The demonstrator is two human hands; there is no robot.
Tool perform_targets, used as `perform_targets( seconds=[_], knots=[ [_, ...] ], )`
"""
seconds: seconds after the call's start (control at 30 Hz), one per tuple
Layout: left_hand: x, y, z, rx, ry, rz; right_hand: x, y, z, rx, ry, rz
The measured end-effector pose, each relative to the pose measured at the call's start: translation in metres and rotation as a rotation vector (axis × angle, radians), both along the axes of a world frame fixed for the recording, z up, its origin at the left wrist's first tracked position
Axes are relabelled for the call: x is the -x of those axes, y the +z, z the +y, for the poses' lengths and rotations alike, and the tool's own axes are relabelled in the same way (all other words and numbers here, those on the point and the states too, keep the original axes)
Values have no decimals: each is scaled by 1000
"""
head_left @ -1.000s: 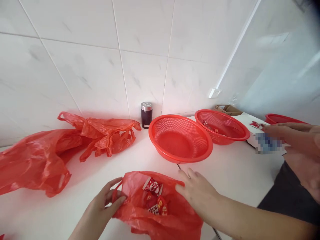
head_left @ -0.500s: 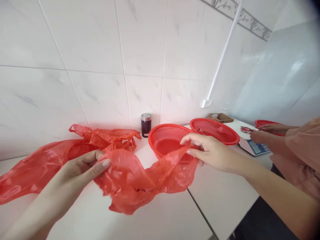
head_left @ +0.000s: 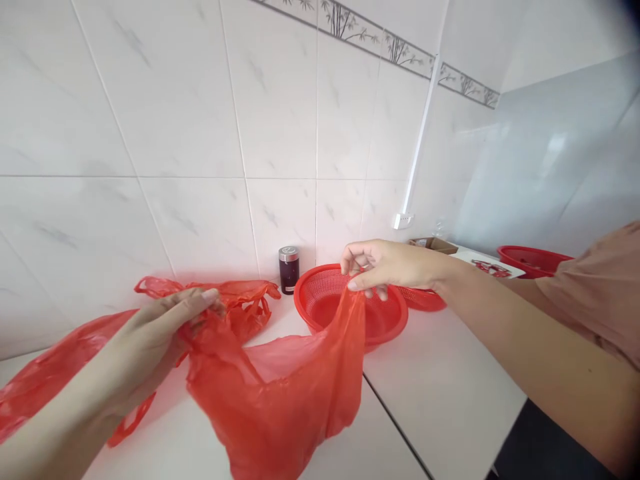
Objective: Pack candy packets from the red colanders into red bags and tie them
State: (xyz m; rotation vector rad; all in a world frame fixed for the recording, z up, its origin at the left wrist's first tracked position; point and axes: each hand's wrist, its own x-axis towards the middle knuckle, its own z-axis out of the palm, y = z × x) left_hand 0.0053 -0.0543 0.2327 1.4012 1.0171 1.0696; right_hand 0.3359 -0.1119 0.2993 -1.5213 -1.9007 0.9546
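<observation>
A red plastic bag [head_left: 285, 407] hangs between my two hands above the white table. My left hand [head_left: 165, 327] is closed on one side of it, with the thumb on top. The bag's opposite upper corner is pinched in my right hand [head_left: 380, 267], just over the near red basket. That red mesh basket [head_left: 325, 300] stands behind the bag, partly covered by my right hand. More red plastic bags [head_left: 245, 307] lie crumpled on the table beyond my left hand, and another red stretch [head_left: 60, 367] lies under my left forearm.
A dark cup with a silver lid [head_left: 289, 270] stands against the tiled wall. Behind my right arm are a second red basket [head_left: 425, 300], a cardboard box [head_left: 435, 245] and small red packets [head_left: 490, 268]. At right, a co-worker's sleeve [head_left: 600, 287] is near another red basket [head_left: 530, 257].
My hands have lifted and pulled the bag, so its bunched folds now hang open and longer. The view has tilted upward. The co-worker's arm has shifted, and the scale is now hidden.
</observation>
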Motion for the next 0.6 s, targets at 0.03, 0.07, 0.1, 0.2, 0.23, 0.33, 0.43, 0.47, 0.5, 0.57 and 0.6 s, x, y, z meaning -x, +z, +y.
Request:
perform_targets(
  seconds=[0.03,0.07,0.1,0.2,0.23,0.33,0.43,0.47,0.5,0.57,0.6],
  knots=[
    [-4,2,-1,50,-16,-34,4,0,3,8,33,32],
    [-9,4,-1,121,-60,-86,8,0,6,8,60,69],
    [-13,5,-1,189,-120,-145,11,0,9,3,76,106],
    [-23,6,-1,235,-338,-257,20,-5,15,-13,87,160],
    [-25,5,-1,212,-396,-255,23,-6,16,-17,82,161],
    [-34,0,-1,176,-453,-133,37,-11,22,-32,107,173],
    [-47,-5,1,158,-412,44,64,-17,32,-70,238,262],
    [-52,-7,2,140,-413,102,74,-20,36,-101,285,317],
    [-56,-8,4,120,-412,151,84,-23,40,-148,320,378],
    [-63,-11,7,99,-412,215,98,-31,47,-273,320,456],
    [-64,-12,9,101,-402,227,101,-37,50,-325,290,453]
  ],
)
